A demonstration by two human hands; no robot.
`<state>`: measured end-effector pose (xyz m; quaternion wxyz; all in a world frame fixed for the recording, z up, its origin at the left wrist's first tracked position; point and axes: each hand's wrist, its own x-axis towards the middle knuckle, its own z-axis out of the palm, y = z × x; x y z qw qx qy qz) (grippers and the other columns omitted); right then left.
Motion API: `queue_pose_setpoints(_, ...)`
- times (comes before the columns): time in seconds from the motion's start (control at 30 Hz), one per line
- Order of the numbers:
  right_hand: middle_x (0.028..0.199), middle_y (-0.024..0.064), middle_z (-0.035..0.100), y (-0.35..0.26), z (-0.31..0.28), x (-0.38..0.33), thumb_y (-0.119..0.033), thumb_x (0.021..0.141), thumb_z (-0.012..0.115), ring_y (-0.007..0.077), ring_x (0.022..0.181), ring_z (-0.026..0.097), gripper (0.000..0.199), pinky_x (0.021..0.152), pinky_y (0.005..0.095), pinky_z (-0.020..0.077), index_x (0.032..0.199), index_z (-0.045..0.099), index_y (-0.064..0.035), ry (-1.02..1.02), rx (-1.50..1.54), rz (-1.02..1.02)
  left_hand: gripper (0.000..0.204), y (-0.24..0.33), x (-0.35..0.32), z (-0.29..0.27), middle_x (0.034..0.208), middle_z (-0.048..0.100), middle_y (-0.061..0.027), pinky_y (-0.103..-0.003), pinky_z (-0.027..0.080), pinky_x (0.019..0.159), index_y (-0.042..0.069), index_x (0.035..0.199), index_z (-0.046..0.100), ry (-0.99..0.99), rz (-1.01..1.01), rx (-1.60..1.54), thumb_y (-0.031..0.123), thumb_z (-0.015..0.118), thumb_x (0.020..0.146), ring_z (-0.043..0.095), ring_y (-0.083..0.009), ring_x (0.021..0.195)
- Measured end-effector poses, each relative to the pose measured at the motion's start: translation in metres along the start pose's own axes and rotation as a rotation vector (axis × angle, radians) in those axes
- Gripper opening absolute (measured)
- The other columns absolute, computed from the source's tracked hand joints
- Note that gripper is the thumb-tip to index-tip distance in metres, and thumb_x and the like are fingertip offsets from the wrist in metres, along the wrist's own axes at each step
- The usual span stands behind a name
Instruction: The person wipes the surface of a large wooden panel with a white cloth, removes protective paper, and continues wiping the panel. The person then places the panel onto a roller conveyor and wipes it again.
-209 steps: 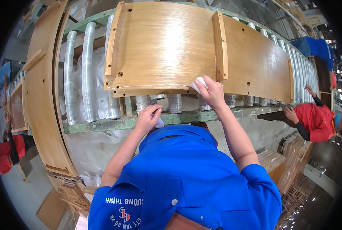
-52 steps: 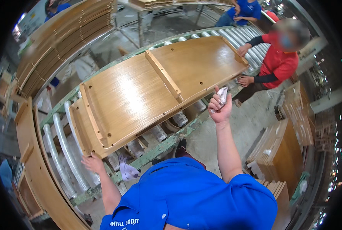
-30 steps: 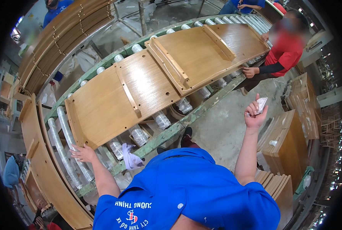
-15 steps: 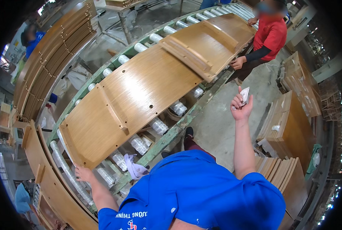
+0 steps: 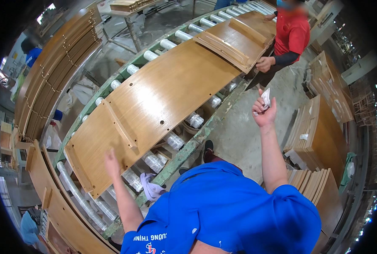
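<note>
A long brown wooden panel (image 5: 154, 106), with drilled holes and two narrow battens, lies on the roller conveyor. Above its near left part hangs my left hand (image 5: 111, 164), blurred, fingers stretched out and nothing visible in them. My right hand (image 5: 264, 115) is raised over the floor right of the conveyor, fingers closed around a small folded white sheet (image 5: 266, 97), whose material I cannot make out. Against the far end of the panel sits a second wooden panel (image 5: 250, 40) with raised bars. A co-worker in a red shirt (image 5: 292, 36) has a hand (image 5: 264, 64) at its edge.
Plastic-wrapped rollers (image 5: 176, 140) run along a green conveyor frame (image 5: 203, 134). A pale purple cloth (image 5: 151, 186) hangs on the frame near me. Stacked panels (image 5: 317, 127) stand at right; a curved stack (image 5: 53, 72) and another long panel (image 5: 70, 211) are at left.
My left hand has left the near panel's corner and moved up and right above it. The panel with raised bars has slid away, while the near one has shifted slightly toward the near left.
</note>
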<state>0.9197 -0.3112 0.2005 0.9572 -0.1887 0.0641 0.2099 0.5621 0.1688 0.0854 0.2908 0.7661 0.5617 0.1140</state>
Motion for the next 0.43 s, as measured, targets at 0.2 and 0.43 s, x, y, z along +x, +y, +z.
queue_pose_setpoints(0.2,0.062,0.0013,0.038,0.007,0.005,0.004,-0.051,0.093,0.033,0.0108,0.048,0.031,0.061,0.046,0.0252,0.0261,0.12,0.049,0.0008,0.013,0.005,-0.03,0.075,0.093,0.015,0.048,0.117,0.057,-0.0232,-0.042,0.042,0.092,-0.001,0.127,0.043,-0.262,0.111,0.131,0.054,0.055,0.077,0.054,-0.0361,0.11)
queue_pose_setpoints(0.43,0.062,0.0014,0.039,0.005,-0.024,-0.012,-0.057,0.09,0.035,0.011,0.048,0.033,0.063,0.045,0.0244,0.0276,0.119,0.05,-0.0023,0.014,0.062,-0.041,0.073,0.096,0.03,0.068,0.111,0.06,-0.0231,-0.044,0.044,0.089,0.004,0.129,0.038,-0.215,0.207,0.183,0.046,0.06,0.074,0.058,-0.0354,0.104)
